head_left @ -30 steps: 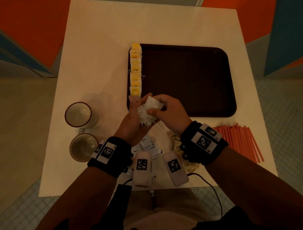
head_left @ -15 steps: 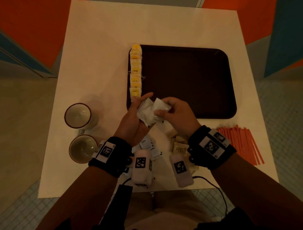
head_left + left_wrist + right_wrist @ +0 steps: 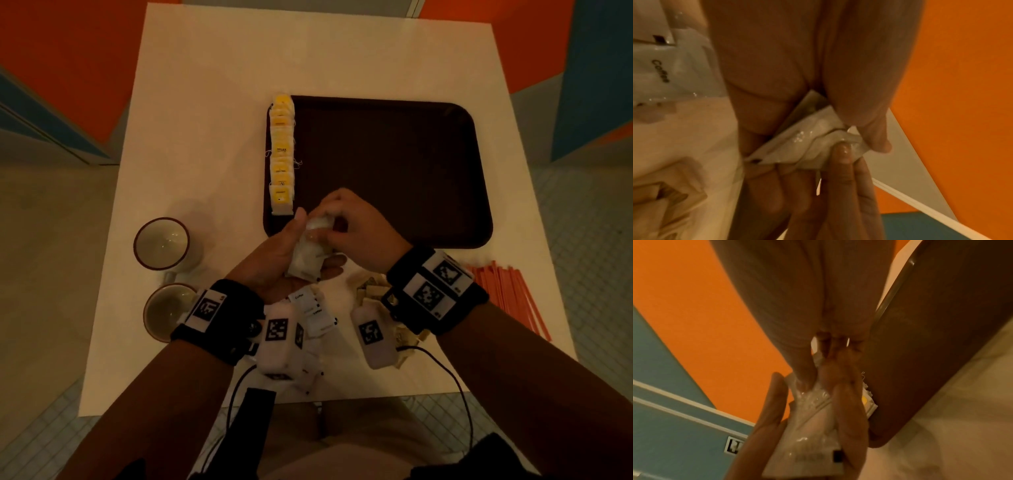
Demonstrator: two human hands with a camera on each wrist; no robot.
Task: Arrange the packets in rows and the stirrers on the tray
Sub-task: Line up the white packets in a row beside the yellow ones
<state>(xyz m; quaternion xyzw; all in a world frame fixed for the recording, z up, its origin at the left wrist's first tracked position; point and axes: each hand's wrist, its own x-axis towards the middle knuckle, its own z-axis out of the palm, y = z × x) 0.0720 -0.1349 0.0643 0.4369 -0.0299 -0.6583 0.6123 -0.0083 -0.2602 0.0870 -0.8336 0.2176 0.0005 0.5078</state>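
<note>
Second row step: left hand (image 3: 274, 260) cups white packets (image 3: 306, 258), right hand (image 3: 356, 226) fingers (image 3: 840, 155) pinch the top one. Next: lay it on tray (image 3: 394, 164), 3 o'clock of yellow row (image 3: 282, 154).

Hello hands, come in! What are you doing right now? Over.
Left hand holds white packets; right hand pinches top one. Yellow packets in row on tray. Stirrers off tray. Nothing blocking.
</note>
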